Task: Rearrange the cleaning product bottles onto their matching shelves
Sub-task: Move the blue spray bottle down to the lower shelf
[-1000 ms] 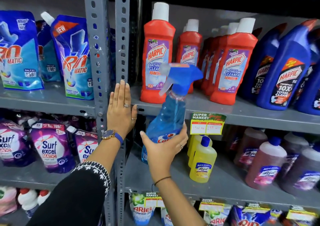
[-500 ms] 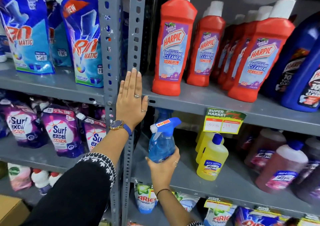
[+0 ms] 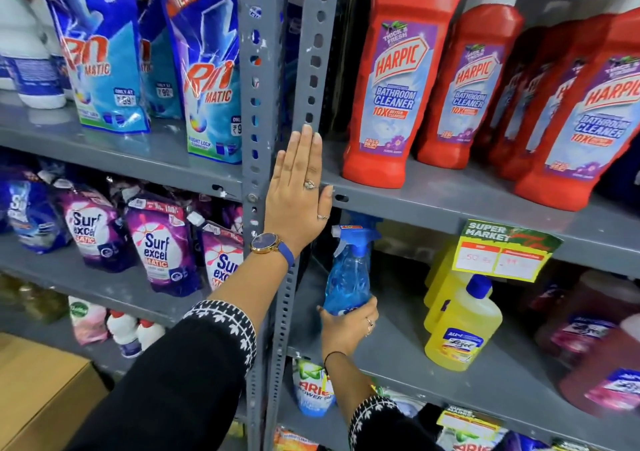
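Right hand (image 3: 348, 329) gripping blue spray bottle (image 3: 348, 277) base; left hand (image 3: 298, 194) above it, flat open on upright (image 3: 308, 70).

The grey perforated steel shelf upright (image 3: 263, 80) is matt painted metal, chipped in spots. The translucent blue plastic spray bottle (image 3: 347, 279) looks glossy; the red plastic bathroom-cleaner bottle (image 3: 394, 80) is smooth and shiny.

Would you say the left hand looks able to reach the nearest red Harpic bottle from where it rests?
Probably yes: the left hand lies flat on the grey upright, and the red Harpic bottle stands just beside it, nothing between.
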`<move>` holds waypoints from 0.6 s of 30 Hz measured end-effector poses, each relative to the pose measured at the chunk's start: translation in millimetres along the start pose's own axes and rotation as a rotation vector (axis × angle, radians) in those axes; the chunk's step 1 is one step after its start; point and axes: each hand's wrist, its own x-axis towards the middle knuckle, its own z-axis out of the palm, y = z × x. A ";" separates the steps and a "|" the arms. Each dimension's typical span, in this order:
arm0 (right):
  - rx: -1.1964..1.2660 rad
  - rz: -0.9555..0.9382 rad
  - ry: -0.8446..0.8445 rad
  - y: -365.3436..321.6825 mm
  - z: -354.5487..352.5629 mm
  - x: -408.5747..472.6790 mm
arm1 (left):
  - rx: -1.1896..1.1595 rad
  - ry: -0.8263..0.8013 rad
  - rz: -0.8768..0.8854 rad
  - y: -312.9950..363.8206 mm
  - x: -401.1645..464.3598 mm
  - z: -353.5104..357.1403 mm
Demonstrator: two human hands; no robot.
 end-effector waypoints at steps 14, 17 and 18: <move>-0.057 0.042 0.052 2.1 9.1 -8.0 | -0.037 -0.006 -0.011 0.6 0.3 -0.6; -0.061 0.038 0.058 1.9 8.9 -10.3 | -0.034 -0.007 -0.013 0.8 0.6 -1.1; -0.065 0.040 0.058 2.1 9.1 -10.9 | -0.034 -0.006 -0.014 0.8 0.7 -1.1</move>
